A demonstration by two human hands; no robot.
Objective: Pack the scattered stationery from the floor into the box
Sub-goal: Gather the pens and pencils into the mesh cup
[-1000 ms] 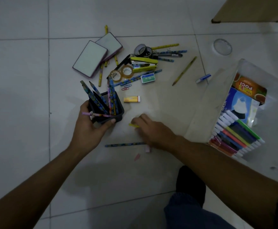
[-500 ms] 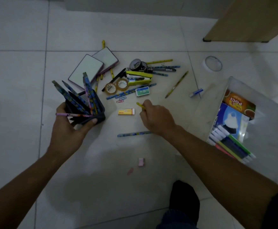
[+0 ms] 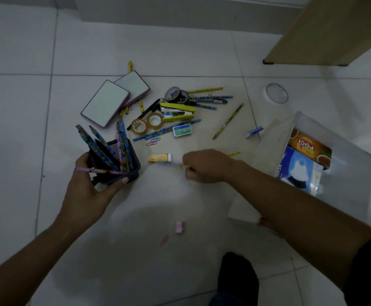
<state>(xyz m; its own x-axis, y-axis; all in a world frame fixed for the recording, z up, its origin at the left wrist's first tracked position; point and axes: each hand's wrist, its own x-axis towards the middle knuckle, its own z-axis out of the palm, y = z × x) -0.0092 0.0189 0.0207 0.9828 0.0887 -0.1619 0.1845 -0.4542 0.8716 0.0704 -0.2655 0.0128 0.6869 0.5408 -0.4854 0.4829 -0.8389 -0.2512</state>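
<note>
As both hands are raised over the tiled floor, the findings read:

Left hand (image 3: 89,195): fingers and thumb wrapped round a black mesh pencil holder (image 3: 122,171), lifted and tilted; a pink pencil (image 3: 96,170) is pressed across its front.
Holder contents: blue patterned pencils (image 3: 105,146), fanned out, points up.
Right hand (image 3: 206,166): fingers curled, pinching a yellow pencil (image 3: 185,167). It is motion-blurred, so I cannot tell whether anything else is held.
Box (image 3: 345,151): clear plastic, on the floor at right, just beside the right forearm.
Box contents: an orange carton (image 3: 308,149) with "TEH POCI" printed upside down. A blue and white pack (image 3: 297,171) lies against it, its lettering too small to read.
Eraser (image 3: 159,157): yellow sleeve, on the floor between holder and right hand; print illegible.
Staple box (image 3: 181,130): green and blue, marked what looks like "10".
Main pile: yellow stapler (image 3: 178,111), two clear tape rolls (image 3: 147,123), dark tape rolls (image 3: 175,94), paper clips (image 3: 153,141), all close together.
Notepads (image 3: 106,102): two, overlapping, left of the pile.
Loose pencil (image 3: 228,121): between pile and box.
Pink sharpener (image 3: 179,227): nearest the camera, apart from the rest.
</note>
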